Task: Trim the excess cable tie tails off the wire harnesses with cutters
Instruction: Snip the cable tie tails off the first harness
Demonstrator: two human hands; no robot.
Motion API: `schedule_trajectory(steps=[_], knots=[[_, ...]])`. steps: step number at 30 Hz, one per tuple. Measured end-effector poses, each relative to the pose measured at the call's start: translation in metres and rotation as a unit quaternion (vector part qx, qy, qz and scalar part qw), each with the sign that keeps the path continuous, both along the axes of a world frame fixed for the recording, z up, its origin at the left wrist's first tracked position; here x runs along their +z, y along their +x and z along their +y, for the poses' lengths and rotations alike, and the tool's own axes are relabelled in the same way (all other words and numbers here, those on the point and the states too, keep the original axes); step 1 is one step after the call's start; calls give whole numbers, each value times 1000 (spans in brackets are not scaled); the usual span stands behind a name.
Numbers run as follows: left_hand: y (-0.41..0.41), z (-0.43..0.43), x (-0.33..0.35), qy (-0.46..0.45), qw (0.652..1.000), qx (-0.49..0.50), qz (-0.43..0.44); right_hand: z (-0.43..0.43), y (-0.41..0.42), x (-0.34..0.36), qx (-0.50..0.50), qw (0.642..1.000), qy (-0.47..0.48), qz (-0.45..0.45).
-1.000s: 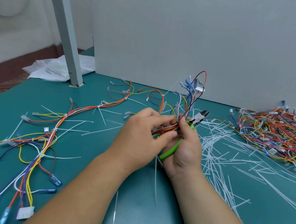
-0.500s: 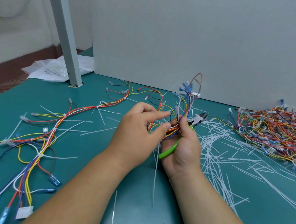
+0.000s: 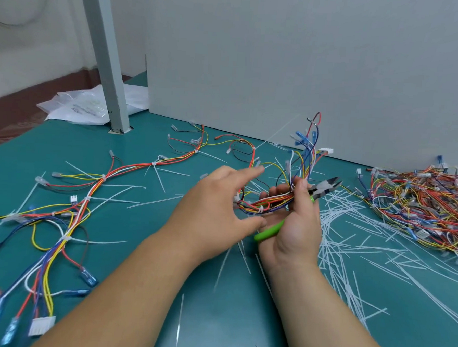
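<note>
Green-handled cutters (image 3: pixel 324 189) and the wire harness (image 3: pixel 271 200) are clamped together in the grip of the right hand (image 3: pixel 299 230) above the tabletop (image 3: pixel 73 144), jaws turned rightward away from the cable tie (image 3: pixel 260 209), nearest which the left hand (image 3: pixel 212 212) is held open.

Bare left hand (image 3: pixel 215 212) and bare right hand (image 3: pixel 296 230) on bare forearms (image 3: pixel 126 287), both wrists (image 3: pixel 288 264) uncovered.

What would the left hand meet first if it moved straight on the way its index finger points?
Probably the yellow wire loop of the wire harness that the right hand grips with the cutters. Depth is unclear, so the left hand could pass above it.
</note>
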State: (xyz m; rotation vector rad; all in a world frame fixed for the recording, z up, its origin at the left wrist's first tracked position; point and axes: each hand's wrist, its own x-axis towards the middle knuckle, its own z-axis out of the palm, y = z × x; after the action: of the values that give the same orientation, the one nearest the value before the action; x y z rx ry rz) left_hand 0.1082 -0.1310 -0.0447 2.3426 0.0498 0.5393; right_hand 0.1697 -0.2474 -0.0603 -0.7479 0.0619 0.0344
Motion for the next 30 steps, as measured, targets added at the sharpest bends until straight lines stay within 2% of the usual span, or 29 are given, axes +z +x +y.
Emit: schedule_trajectory(steps=[3,7,10,14,18,24,30], knots=[[2,-1,-1,-66,998,20,5,-1,2,-2,8,1000,10,-1],[6,-3,-4,-214,976,47,-4,2,0,-2,21,1000,3,-22],[6,-4,-2,-254,965,59,-13,2,0,-3,37,999,7,-21],[6,-5,1,-263,964,22,5,1,-1,-2,58,998,21,-20],[6,-7,1,-198,980,3,-9,0,0,-1,53,998,9,-16],[5,-6,1,-267,961,-73,6,1,-1,1,48,999,3,-6],[6,-4,0,-215,974,-73,21,1,-2,3,41,999,7,0]])
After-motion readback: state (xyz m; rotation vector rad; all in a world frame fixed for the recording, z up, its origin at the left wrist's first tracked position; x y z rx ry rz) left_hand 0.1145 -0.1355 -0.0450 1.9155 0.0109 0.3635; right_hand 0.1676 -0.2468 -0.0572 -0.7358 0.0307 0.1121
